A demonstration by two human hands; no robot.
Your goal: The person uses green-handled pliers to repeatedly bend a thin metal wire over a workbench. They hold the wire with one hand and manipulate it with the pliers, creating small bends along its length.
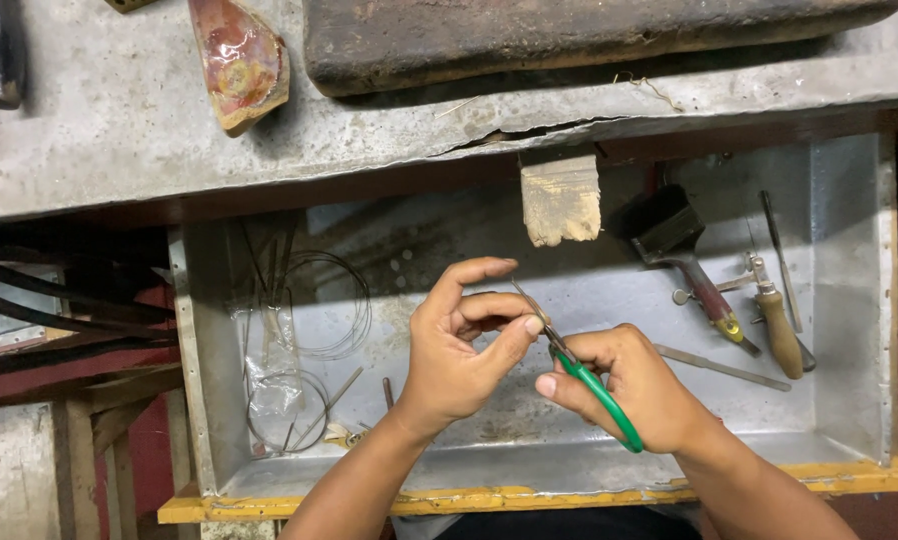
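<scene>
Head view. The right hand (637, 385) is wrapped around the green handles of a pair of fine-nosed pliers (569, 360), whose slender jaws point up and to the left. The left hand (464, 340) meets the jaws with thumb and middle finger pinched together at their side, index finger arched above; whatever small piece is held there is too small to make out. Both hands work over an open metal drawer (849, 300) under the tabletop (119, 120). In the drawer lie coils of thin wire (329, 300), a brush (684, 255) and a wooden-handled tool (777, 325); a wooden peg (561, 200) juts over it. The step in hand appears to be fine gripping or bending; it calls for a steady, close pinch.
</scene>
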